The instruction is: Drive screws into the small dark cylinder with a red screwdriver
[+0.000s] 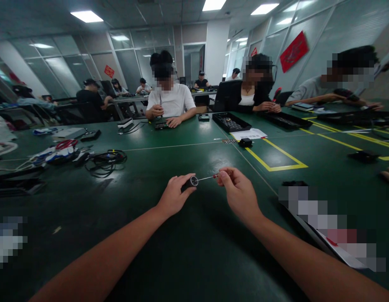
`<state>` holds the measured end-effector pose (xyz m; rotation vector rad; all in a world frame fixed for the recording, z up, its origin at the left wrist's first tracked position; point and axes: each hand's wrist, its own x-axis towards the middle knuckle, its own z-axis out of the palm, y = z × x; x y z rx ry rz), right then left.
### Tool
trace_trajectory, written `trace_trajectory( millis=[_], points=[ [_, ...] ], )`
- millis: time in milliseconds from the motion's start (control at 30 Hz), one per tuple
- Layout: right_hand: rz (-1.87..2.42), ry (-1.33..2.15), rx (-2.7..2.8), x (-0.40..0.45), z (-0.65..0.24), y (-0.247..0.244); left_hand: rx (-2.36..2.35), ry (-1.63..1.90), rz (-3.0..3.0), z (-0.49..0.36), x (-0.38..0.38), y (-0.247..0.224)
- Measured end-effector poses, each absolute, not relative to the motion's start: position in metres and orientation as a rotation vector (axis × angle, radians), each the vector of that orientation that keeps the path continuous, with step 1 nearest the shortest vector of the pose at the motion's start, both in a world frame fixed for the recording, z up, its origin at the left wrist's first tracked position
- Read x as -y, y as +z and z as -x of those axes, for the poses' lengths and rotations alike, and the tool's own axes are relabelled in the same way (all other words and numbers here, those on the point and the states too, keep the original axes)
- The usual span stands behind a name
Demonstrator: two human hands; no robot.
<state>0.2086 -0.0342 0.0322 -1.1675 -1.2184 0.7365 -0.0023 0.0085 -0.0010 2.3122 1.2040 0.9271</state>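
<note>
Over the green table (pixel 169 268), my left hand (pixel 177 193) is closed around a small black cylindrical part (pixel 193 181). Its round end, with a silvery ring, faces right. My right hand (pixel 238 188) pinches the red handle of a thin screwdriver (pixel 215 176). The metal shaft runs left, and its tip meets the ringed end of the cylinder, either at the opening or just inside it; which one I cannot tell. Fingers hide most of the cylinder's body.
Coiled black cables (pixel 108 161) and a cluttered heap of tools (pixel 64 151) lie left. Yellow tape (pixel 287 167) marks a rectangle, with a small black block (pixel 245 142) beside it. A black parts tray (pixel 231 122) sits farther back. Co-workers sit across the table.
</note>
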Motion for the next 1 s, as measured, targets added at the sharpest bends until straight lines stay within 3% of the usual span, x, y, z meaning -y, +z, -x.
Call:
trace_trajectory(
  millis=[300,1000],
  points=[
    [1.139,0.849,1.296,0.037,-0.209,0.033,-1.213,0.916,-2.313,0.001,-0.009,-0.002],
    [1.265,0.729,1.213,0.029,-0.212,0.023,-1.132,0.847,-2.272,0.0,-0.007,0.002]
  ],
)
